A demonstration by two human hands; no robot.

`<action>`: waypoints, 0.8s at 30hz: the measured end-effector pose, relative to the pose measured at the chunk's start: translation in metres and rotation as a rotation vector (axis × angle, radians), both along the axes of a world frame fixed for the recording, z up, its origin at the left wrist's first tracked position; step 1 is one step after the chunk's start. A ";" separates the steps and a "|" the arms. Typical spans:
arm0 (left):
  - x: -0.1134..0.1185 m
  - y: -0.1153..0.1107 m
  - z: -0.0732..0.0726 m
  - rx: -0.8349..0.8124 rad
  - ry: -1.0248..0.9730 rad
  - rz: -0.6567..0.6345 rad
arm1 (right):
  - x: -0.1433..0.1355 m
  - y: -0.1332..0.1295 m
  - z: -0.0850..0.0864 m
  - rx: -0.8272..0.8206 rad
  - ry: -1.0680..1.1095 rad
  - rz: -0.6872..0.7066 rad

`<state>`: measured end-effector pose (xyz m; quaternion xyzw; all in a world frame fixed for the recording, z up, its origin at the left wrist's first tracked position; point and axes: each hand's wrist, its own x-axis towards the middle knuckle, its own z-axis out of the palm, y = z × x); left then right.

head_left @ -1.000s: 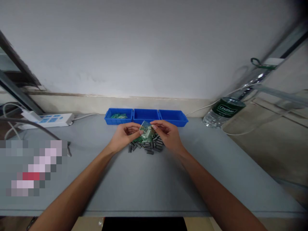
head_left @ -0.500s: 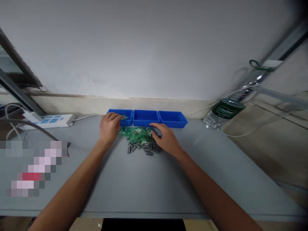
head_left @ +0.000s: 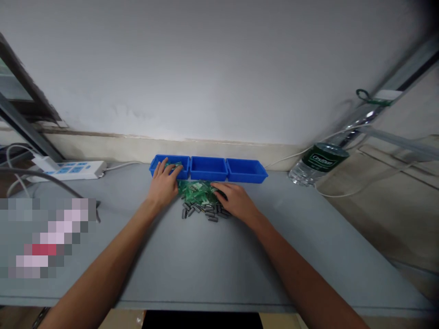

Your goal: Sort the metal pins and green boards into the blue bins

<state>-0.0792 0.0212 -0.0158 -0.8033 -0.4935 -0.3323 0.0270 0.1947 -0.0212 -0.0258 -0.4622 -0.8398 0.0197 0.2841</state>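
Observation:
My left hand (head_left: 163, 185) reaches over the front edge of the left blue bin (head_left: 186, 171), fingers spread and nothing visibly gripped. A few small green pieces (head_left: 176, 165) lie inside that bin beyond the fingertips. Right of this hand is a heap of small green, translucent pieces (head_left: 197, 192), their exact kind too small to tell. Short grey cylinders (head_left: 213, 219) lie along the heap's near side. At the right edge of the heap rests my right hand (head_left: 236, 200), its thumb and fingers apart against the green pieces; its other fingertips are partly hidden.
A middle blue bin (head_left: 208, 169) and a right blue bin (head_left: 246, 171) continue the row by the wall. At the left stands a white power strip (head_left: 77, 170) with cables. A clear bottle with a green label (head_left: 318, 163) is on the right of the grey table (head_left: 212, 265).
My left hand has shifted slightly right and its fingers have spread from a closed shape. My right hand has drawn back a little from the middle bin toward the green heap.

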 end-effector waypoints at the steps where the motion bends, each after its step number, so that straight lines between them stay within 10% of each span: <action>1: 0.001 -0.002 0.002 0.015 -0.020 -0.013 | 0.001 0.000 0.000 0.006 -0.023 0.003; 12: 0.026 -0.030 0.018 -0.006 -0.190 -0.196 | 0.002 -0.001 0.011 0.150 0.377 -0.100; 24: 0.046 -0.046 0.029 -0.571 -0.883 -0.371 | -0.014 -0.010 0.028 -0.325 0.951 0.176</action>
